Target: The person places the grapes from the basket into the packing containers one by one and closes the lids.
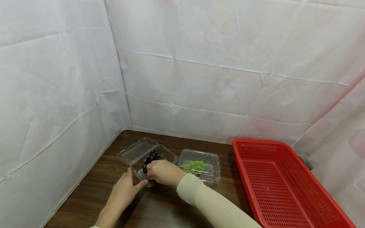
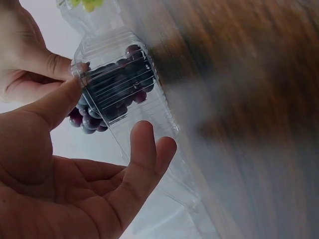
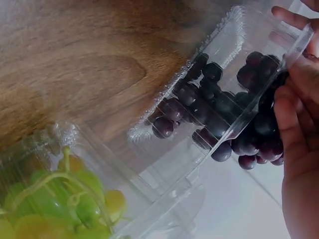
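Observation:
A bunch of dark purple grapes (image 1: 150, 158) sits in a clear plastic clamshell box (image 1: 170, 154), its lid (image 1: 139, 150) folded back to the far left. My right hand (image 1: 164, 172) reaches over the near rim, fingers curled at the near end of the bunch; in the right wrist view the fingertips (image 3: 286, 107) pinch at the grapes (image 3: 214, 107). At the box's near left corner is my left hand (image 1: 122, 191). Its thumb (image 2: 65, 97) touches the rim, while the other fingers spread loosely along the side in the left wrist view.
Right of the open box lies a second clear box (image 1: 214, 160) with green grapes (image 1: 196, 166), its lid down. A large red plastic basket (image 1: 272, 193) stands farther right on the dark wooden table (image 1: 102, 172). White sheeting (image 1: 182, 82) encloses the back and sides.

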`<state>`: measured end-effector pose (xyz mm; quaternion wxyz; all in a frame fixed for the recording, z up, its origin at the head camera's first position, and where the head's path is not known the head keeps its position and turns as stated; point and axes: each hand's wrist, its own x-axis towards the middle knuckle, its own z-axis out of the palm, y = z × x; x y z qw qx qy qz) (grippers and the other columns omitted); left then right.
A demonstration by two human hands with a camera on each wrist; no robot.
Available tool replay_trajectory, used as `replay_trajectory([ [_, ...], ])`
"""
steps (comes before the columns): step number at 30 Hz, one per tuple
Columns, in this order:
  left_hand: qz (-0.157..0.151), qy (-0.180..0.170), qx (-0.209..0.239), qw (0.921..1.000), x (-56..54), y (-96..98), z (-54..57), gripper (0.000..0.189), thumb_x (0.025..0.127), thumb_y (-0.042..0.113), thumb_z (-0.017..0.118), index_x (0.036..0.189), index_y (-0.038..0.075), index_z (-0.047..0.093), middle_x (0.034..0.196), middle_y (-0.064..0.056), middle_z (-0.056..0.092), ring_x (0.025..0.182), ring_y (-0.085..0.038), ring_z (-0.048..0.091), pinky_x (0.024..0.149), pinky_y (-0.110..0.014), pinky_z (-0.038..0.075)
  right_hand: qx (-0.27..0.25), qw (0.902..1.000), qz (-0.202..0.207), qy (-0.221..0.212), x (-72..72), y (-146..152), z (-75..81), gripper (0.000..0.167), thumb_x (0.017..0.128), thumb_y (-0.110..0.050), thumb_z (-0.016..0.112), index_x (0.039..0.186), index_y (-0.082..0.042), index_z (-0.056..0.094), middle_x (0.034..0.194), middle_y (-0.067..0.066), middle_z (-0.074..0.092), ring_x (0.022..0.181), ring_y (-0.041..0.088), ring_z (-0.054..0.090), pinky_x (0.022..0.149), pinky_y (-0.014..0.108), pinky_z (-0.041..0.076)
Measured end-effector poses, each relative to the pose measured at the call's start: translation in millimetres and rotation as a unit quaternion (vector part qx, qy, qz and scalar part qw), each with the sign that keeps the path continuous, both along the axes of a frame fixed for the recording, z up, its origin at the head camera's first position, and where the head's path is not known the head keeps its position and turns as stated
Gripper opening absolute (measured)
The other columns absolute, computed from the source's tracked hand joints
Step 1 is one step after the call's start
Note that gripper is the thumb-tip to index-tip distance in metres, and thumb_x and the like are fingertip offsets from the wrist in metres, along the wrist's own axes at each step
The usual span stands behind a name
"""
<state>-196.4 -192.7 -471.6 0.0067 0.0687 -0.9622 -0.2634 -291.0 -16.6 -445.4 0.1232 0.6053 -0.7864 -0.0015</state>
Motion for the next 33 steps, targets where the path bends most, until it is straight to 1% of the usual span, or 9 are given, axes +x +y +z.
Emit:
replay_trajectory([
  [4, 0.000, -0.004, 0.002, 1.0000, -0.1, 0.1, 0.3, 0.112, 0.090, 0.067, 0.058, 0.145, -0.023, 0.020, 0.138, -0.046, 0.039, 0.120, -0.058, 0.049, 0.088, -0.062, 0.048, -0.004, 0.9998, -0.013, -0.016, 3.1, -1.9, -4.6, 0.012, 0.096, -0.022, 0.069, 0.088, -0.025, 0.078, 0.085, -0.015, 0.059, 0.076, -0.003, 0.052, 0.072, 0.008, 0.046],
  [10, 0.003, -0.010, 0.001, 0.9999, 1.7, 0.4, 2.0, 0.115, 0.089, 0.070, 0.057, 0.145, -0.024, 0.021, 0.139, -0.046, 0.038, 0.124, -0.058, 0.045, 0.091, -0.064, 0.046, -0.017, 0.9912, -0.055, -0.120, 1.7, -2.2, -7.1, 0.009, 0.094, -0.022, 0.071, 0.094, -0.025, 0.079, 0.088, -0.016, 0.066, 0.077, -0.006, 0.058, 0.073, 0.009, 0.047],
  [13, 0.003, -0.010, 0.000, 0.9999, 2.7, 0.4, 3.0, 0.115, 0.089, 0.070, 0.057, 0.145, -0.024, 0.021, 0.138, -0.046, 0.039, 0.124, -0.058, 0.046, 0.092, -0.065, 0.045, -0.016, 0.9863, -0.071, -0.148, 1.3, -2.4, -6.1, 0.009, 0.094, -0.022, 0.071, 0.097, -0.024, 0.079, 0.089, -0.016, 0.067, 0.078, -0.006, 0.058, 0.073, 0.010, 0.047],
  [16, 0.001, -0.007, -0.001, 1.0000, 3.1, 0.2, 4.0, 0.114, 0.089, 0.069, 0.057, 0.145, -0.024, 0.021, 0.138, -0.046, 0.039, 0.123, -0.059, 0.046, 0.091, -0.065, 0.046, -0.010, 0.9842, -0.082, -0.157, 2.7, -3.2, -3.4, 0.011, 0.096, -0.021, 0.069, 0.100, -0.024, 0.080, 0.089, -0.016, 0.066, 0.078, -0.004, 0.057, 0.073, 0.012, 0.047],
  [20, -0.004, -0.002, -0.003, 1.0000, 3.2, 0.3, 5.3, 0.113, 0.090, 0.069, 0.056, 0.144, -0.025, 0.022, 0.138, -0.047, 0.039, 0.123, -0.059, 0.046, 0.090, -0.065, 0.046, 0.007, 0.9835, -0.094, -0.155, 5.8, -3.9, 0.1, 0.018, 0.098, -0.016, 0.064, 0.104, -0.024, 0.079, 0.089, -0.016, 0.065, 0.079, -0.002, 0.056, 0.080, 0.015, 0.048],
  [27, -0.005, 0.005, -0.008, 0.9999, 3.3, 0.2, 5.8, 0.114, 0.089, 0.070, 0.056, 0.143, -0.025, 0.024, 0.137, -0.047, 0.039, 0.123, -0.059, 0.046, 0.091, -0.065, 0.046, 0.026, 0.9792, -0.118, -0.163, 8.0, -3.6, 0.3, 0.028, 0.099, -0.012, 0.056, 0.107, -0.026, 0.078, 0.099, -0.018, 0.069, 0.090, 0.003, 0.058, 0.088, 0.019, 0.049],
  [30, -0.004, 0.005, -0.004, 1.0000, 2.8, -0.7, 5.2, 0.113, 0.090, 0.069, 0.057, 0.143, -0.025, 0.023, 0.138, -0.046, 0.039, 0.123, -0.058, 0.046, 0.092, -0.065, 0.045, 0.016, 0.9785, -0.115, -0.171, 7.3, -0.2, 2.1, 0.027, 0.099, -0.013, 0.055, 0.105, -0.026, 0.079, 0.099, -0.018, 0.071, 0.092, 0.003, 0.060, 0.089, 0.021, 0.049],
  [31, -0.005, 0.004, -0.002, 1.0000, 2.5, -1.3, 5.1, 0.113, 0.090, 0.068, 0.058, 0.144, -0.025, 0.022, 0.138, -0.046, 0.039, 0.124, -0.058, 0.045, 0.092, -0.065, 0.045, 0.007, 0.9786, -0.114, -0.171, 6.6, 1.6, 3.1, 0.027, 0.099, -0.013, 0.056, 0.104, -0.026, 0.078, 0.098, -0.018, 0.071, 0.093, 0.003, 0.060, 0.092, 0.022, 0.049],
  [33, -0.007, 0.002, 0.004, 1.0000, 1.7, -2.8, 5.2, 0.112, 0.091, 0.066, 0.059, 0.145, -0.024, 0.021, 0.138, -0.046, 0.039, 0.125, -0.058, 0.045, 0.094, -0.065, 0.044, -0.019, 0.9794, -0.122, -0.160, 4.3, 5.7, 5.6, 0.026, 0.099, -0.012, 0.056, 0.102, -0.024, 0.078, 0.097, -0.016, 0.071, 0.093, 0.005, 0.061, 0.095, 0.024, 0.048],
])
